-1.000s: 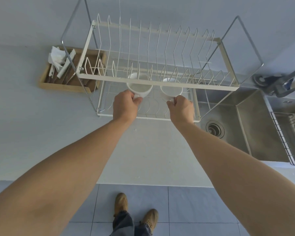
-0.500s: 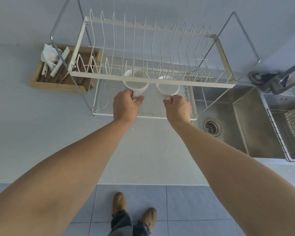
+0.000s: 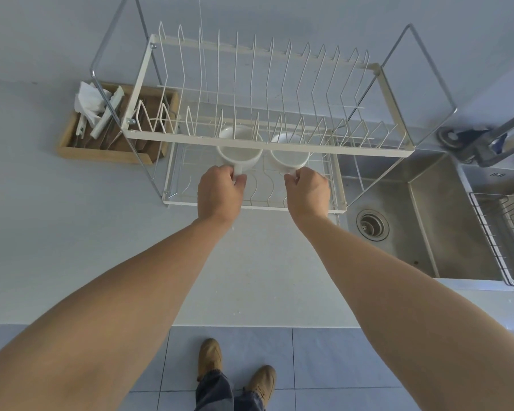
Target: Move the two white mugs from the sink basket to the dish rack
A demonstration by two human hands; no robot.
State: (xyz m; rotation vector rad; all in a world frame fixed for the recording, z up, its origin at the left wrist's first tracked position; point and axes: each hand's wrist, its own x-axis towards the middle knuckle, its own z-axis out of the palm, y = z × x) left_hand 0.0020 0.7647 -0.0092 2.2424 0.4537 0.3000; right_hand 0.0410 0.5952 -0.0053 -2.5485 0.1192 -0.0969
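Near the middle of the frame, the left hand (image 3: 220, 194) is closed around the handle of the left white ceramic mug (image 3: 239, 152), and the right hand (image 3: 308, 192) pinches the handle of the right white ceramic mug (image 3: 290, 154) between thumb and curled fingers. Both mugs sit side by side, close but apart, inside the lower tier of the two-tier white wire dish rack (image 3: 264, 143), under its upper frame bar, which crosses in front of them; whether their bases touch the lower wire shelf cannot be told. Their open mouths face up toward the camera and their handles point toward the person. The rack stands on the pale grey bench (image 3: 72, 232), with its upper tier of upright plate prongs filling the top centre of the frame. At the upper left, just behind the rack's chrome side loop, lies a shallow wooden tray (image 3: 101, 152) holding a crumpled white cloth (image 3: 90, 100) and some white utensils. To the right of the rack is a stainless steel sink (image 3: 421, 218) with a round drain (image 3: 372, 224), and at the far right edge a steel wire sink basket (image 3: 504, 232) hangs in a second basin. A metal tap (image 3: 487, 143) shows at the upper right. At the bottom centre, two tan shoes (image 3: 238, 372) stand on grey floor tiles (image 3: 324, 360).
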